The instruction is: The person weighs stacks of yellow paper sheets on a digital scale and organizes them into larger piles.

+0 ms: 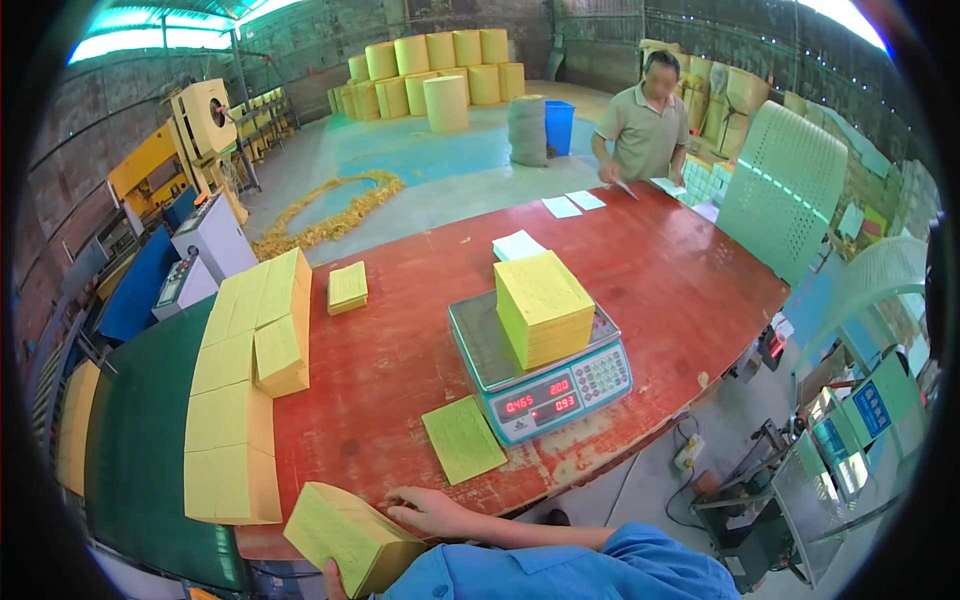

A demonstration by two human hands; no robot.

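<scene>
Red worktable (pixel 640 270), digital scale (pixel 540 370) mid-bench, yellow paper everywhere.
Left hand (pixel 335 580) grips a thick paper stack (pixel 345 535) at the near edge; right hand (pixel 430 510) lies flat, fingers loose, steadying it, another stack (pixel 543 305) sits squarely on the scale.

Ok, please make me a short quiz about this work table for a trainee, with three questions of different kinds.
1. True or false: the weighing scale carries a stack of yellow sheets.
2. What does the left hand hold? A) a bundle of yellow sheets B) a pair of scissors C) a roll of tape
3. Fill in: the right hand rests with its fingers on the near edge of the red ____.
Key: 1 true; 2 A; 3 table.
</scene>
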